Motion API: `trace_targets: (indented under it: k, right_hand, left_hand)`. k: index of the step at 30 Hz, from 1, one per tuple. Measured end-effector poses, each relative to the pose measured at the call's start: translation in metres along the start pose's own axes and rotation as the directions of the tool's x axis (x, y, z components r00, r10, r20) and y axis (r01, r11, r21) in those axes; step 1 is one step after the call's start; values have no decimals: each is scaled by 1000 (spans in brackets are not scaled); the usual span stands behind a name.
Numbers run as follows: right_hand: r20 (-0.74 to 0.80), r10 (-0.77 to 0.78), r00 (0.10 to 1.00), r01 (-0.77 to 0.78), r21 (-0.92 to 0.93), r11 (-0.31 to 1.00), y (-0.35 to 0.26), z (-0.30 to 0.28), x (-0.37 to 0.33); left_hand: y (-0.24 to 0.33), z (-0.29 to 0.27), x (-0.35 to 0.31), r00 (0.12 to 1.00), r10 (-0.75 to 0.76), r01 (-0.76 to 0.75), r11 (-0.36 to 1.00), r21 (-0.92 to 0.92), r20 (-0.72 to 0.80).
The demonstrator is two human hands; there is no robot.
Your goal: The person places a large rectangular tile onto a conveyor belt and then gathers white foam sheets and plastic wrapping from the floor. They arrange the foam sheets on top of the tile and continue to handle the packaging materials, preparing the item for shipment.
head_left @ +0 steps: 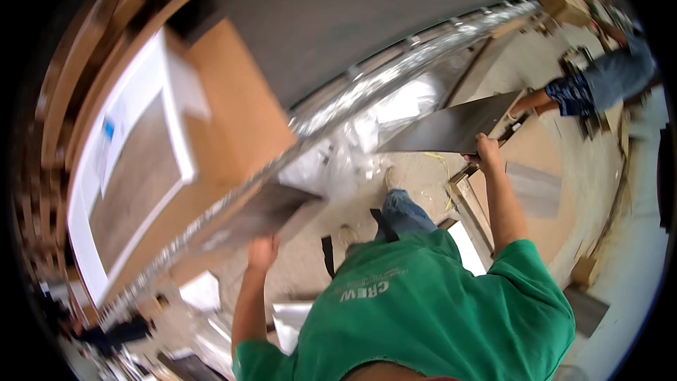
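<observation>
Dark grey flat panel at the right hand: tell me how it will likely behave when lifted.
The dark grey, flat, straight-edged panel is probably stiff: it reaches out from the right hand with no visible sag. Gripped near one edge, it may swing or tip. Its smooth-looking face could be slippery.

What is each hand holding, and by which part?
Left hand: a blurred brownish panel, by its near edge. Right hand: a dark grey panel, by its near edge, around the right corner.
</observation>
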State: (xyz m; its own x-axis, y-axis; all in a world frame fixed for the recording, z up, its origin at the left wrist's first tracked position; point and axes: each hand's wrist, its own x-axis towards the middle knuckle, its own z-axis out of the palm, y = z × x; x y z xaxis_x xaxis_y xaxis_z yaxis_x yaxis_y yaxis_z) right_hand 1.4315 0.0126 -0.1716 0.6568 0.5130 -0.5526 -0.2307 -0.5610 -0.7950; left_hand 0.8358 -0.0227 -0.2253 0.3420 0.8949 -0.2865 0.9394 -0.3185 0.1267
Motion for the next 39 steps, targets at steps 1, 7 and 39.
trace_targets:
  k: [1, 7, 39]
  right_hand:
    - [-1, -26, 1000, 26, -19, 999, 17, 8, -11]
    - [-78, -152, 985, 128, -253, 959, 73, 31, -98]
    - [661, 373, 651, -14, -481, 877, 171, 204, -269]
  left_hand:
    - [10, -11, 4, 1000, 3, -3, 1000, 0, 4]
    - [40, -38, -12, 998, -19, 6, 979, -203, -62]
    - [128, 2, 57, 1000, -10, 15, 913, -408, 14]
